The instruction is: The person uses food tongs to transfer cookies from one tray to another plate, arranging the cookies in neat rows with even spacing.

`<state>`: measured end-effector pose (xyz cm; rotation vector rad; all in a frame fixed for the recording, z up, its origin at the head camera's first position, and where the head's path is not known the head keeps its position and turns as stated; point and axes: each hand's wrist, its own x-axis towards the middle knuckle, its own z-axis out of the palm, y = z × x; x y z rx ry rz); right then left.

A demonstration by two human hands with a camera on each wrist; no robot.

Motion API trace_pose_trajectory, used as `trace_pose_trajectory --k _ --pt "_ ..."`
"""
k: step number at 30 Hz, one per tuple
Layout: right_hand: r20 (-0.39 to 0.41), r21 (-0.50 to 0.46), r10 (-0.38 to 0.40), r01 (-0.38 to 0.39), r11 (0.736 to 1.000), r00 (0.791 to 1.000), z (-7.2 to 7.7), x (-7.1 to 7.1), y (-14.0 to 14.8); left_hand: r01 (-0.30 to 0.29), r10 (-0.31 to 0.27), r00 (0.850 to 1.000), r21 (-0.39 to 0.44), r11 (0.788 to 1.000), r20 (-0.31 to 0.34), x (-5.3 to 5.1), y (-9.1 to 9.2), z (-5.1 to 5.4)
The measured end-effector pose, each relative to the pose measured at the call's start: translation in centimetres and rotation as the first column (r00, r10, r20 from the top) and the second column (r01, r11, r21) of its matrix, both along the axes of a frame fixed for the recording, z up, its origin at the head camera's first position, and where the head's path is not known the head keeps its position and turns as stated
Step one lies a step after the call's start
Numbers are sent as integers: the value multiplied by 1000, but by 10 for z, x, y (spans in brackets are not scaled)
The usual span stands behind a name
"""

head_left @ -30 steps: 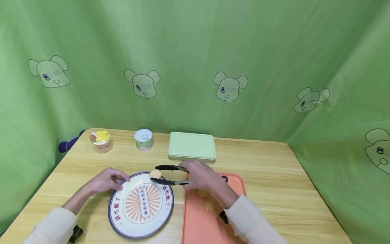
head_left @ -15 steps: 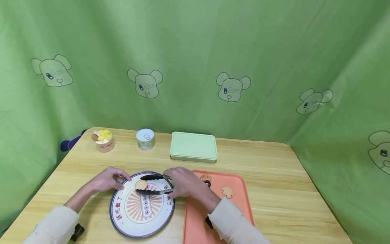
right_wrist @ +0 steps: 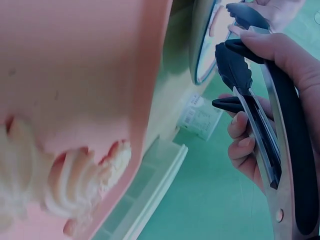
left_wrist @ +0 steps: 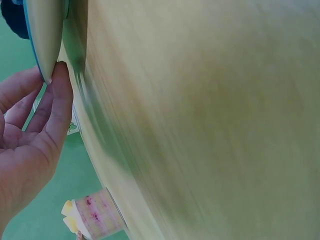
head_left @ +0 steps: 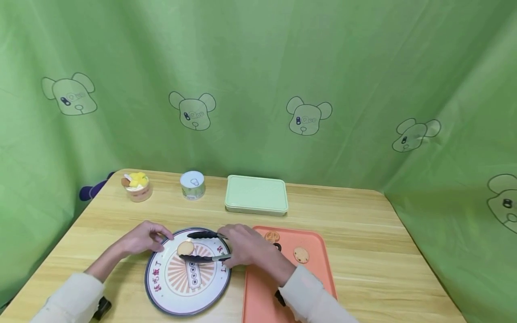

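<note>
A round white plate [head_left: 161, 291] with a blue rim and a red sunburst print lies on the table. My left hand [head_left: 144, 237] pinches its far-left rim; the left wrist view shows thumb and fingers on either side of the plate's edge [left_wrist: 47, 50]. My right hand [head_left: 244, 244] grips black-tipped metal tongs [head_left: 202, 259], whose arms stand apart over the plate. A round pale biscuit [head_left: 186, 248] is on the plate by the lower tong tip; whether they touch I cannot tell. In the right wrist view the tongs [right_wrist: 280, 150] show no biscuit between their tips.
Right of the plate is a pink tray [head_left: 258, 287] with an oval biscuit [head_left: 300, 255], a pretzel-shaped biscuit [head_left: 272, 236] and a dark ring [head_left: 278, 246]. Behind stand a dessert cup [head_left: 138, 193], a tin can [head_left: 192, 185] and a green lidded box [head_left: 256, 194]. My right forearm covers part of the tray.
My right hand has carried the biscuit left from the plate's right edge to its upper middle. The tongs have spread a little since half a second ago. My left hand stays on the rim.
</note>
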<state>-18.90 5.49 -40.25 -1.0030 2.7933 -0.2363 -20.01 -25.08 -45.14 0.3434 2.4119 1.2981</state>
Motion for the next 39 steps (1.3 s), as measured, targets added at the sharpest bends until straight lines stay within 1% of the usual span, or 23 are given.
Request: trace_pose_trajectory --k 8,13,20,28,33,39 --pt "28 -61 -61 63 996 998 15 3 35 -4 4 1000 -8 1000 9 1 1 1" --pt "36 -82 -105 108 991 994 20 5 61 -6 6 1000 -8 1000 10 1 0 1" --pt "69 -106 -171 178 978 983 21 11 89 -13 13 1000 -15 1000 18 1 0 1" --pt "46 -117 -255 258 959 966 19 22 123 6 -6 1000 -13 1000 12 1 0 1" --pt "26 -150 -252 253 956 967 17 29 142 5 -4 1000 -24 1000 16 1 0 2" --pt "15 -110 -253 253 961 967 15 37 159 -1 2 1000 -27 1000 20 2 1 3"
